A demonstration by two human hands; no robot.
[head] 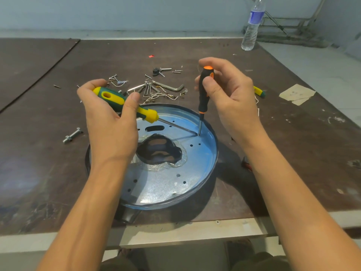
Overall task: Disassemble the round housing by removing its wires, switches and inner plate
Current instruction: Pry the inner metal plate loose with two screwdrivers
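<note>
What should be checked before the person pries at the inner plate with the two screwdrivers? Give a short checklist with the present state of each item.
1. Left hand grips green-yellow screwdriver: ok.
2. Right hand grips black-orange screwdriver, upright: ok.
3. Both tips meet near the far right edge of the inner plate: ok.
4. Tips wedged under the plate: cannot tell.
5. Round housing held down: not ok, neither hand is on it.
6. All plate screws out: cannot tell; loose screws lie behind.
</note>
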